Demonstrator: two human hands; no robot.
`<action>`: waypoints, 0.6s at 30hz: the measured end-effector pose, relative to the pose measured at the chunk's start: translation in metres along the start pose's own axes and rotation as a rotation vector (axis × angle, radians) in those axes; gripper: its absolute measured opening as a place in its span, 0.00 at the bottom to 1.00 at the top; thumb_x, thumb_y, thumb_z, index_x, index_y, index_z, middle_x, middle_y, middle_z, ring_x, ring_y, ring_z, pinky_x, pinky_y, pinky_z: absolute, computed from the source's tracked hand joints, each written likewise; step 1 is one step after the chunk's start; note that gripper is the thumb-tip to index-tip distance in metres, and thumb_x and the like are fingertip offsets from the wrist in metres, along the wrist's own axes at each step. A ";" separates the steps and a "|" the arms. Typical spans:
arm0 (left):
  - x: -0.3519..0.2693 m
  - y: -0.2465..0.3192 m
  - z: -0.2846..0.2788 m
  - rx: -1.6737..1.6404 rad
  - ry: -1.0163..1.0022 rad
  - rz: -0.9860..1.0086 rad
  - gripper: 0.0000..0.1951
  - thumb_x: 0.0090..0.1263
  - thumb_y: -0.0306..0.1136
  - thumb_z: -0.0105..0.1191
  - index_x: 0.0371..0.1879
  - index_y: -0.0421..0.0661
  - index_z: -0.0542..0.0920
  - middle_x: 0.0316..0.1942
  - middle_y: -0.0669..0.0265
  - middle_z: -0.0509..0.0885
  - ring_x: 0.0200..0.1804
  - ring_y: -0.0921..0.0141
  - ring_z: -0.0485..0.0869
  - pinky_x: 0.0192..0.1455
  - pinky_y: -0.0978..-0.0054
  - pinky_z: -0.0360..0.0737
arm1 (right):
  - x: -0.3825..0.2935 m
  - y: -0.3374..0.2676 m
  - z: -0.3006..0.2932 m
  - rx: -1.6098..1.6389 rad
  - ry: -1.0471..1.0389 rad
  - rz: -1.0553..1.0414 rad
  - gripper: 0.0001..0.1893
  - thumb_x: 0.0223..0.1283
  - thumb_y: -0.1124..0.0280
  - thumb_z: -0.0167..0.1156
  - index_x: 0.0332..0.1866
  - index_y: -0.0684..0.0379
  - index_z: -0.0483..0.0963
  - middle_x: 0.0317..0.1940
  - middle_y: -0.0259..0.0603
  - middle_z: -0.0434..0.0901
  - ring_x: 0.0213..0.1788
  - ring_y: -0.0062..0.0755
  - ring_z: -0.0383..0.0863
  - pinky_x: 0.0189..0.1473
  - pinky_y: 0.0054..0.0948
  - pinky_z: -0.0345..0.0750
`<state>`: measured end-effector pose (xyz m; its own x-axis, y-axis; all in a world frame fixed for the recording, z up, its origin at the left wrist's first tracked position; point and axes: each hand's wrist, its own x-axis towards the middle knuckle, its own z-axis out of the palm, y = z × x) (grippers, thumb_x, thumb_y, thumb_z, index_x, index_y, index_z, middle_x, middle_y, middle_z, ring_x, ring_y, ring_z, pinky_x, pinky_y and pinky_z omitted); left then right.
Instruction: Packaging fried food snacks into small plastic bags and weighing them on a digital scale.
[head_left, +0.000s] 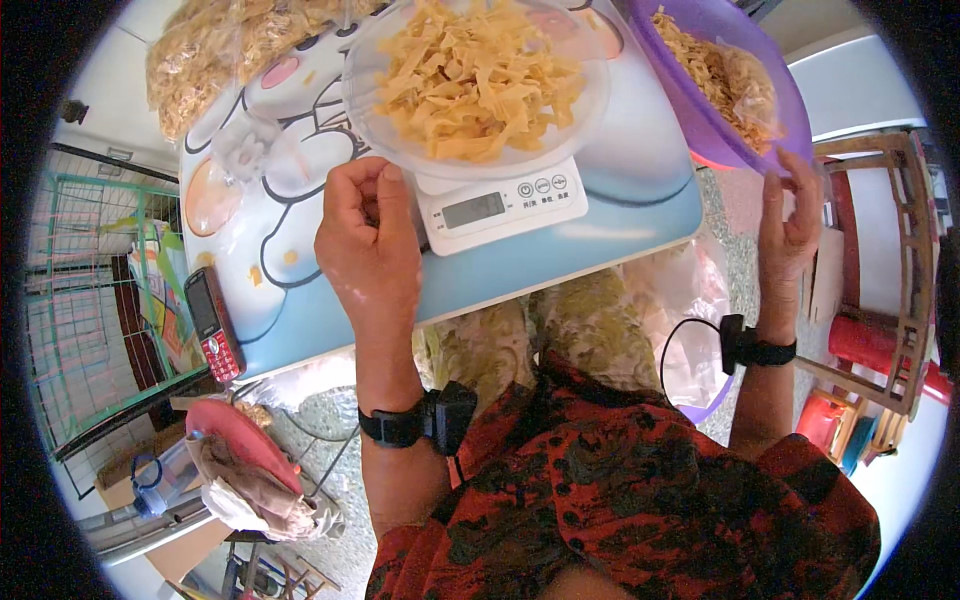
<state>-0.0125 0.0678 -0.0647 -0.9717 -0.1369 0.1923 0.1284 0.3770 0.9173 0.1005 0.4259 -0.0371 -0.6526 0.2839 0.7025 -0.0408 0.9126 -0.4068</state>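
My left hand (367, 240) rests beside a white digital kitchen scale (510, 210), with its fingers curled in and nothing visible in them. On the scale sits a clear plastic bowl (367, 112) heaped with pale yellow, dried-looking strips (480, 82). At the right, my right hand (791, 210) has its bent fingers at the near rim of a purple plastic basin (795, 97). Whether they grip the rim cannot be made out. More strips (697, 67) and a clear bag (750, 90) of them lie in the basin.
Filled clear bags (217, 60) lie at the table's far left, near crumpled clear plastic (244, 150). A red keypad phone (214, 322) lies at the left edge of the cartoon-printed table (480, 292). Beyond stand a wire cage (82, 277), a red stool (244, 435) with cloths and a wooden frame (907, 277).
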 end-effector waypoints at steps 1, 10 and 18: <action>0.000 -0.005 0.000 -0.029 -0.004 -0.006 0.08 0.72 0.32 0.55 0.37 0.39 0.78 0.26 0.68 0.81 0.28 0.79 0.76 0.32 0.79 0.75 | 0.003 0.006 -0.010 -0.171 -0.039 -0.071 0.14 0.63 0.71 0.62 0.54 0.58 0.78 0.50 0.44 0.81 0.52 0.39 0.79 0.55 0.34 0.75; 0.001 -0.005 0.001 -0.079 -0.005 0.024 0.08 0.73 0.32 0.54 0.37 0.39 0.78 0.27 0.70 0.81 0.28 0.81 0.75 0.33 0.81 0.75 | -0.004 0.054 -0.036 -0.507 -0.324 -0.167 0.22 0.63 0.69 0.61 0.62 0.58 0.71 0.57 0.48 0.75 0.61 0.48 0.73 0.64 0.42 0.69; 0.001 -0.009 0.001 -0.055 0.000 0.042 0.08 0.73 0.32 0.54 0.37 0.39 0.78 0.26 0.70 0.80 0.28 0.80 0.75 0.33 0.80 0.75 | 0.007 0.056 -0.023 -0.403 -0.300 -0.228 0.16 0.59 0.72 0.64 0.52 0.60 0.77 0.49 0.48 0.80 0.52 0.48 0.79 0.55 0.40 0.76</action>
<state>-0.0149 0.0654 -0.0727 -0.9651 -0.1223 0.2315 0.1802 0.3316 0.9261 0.1112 0.4857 -0.0416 -0.8505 0.0238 0.5254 0.0484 0.9983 0.0331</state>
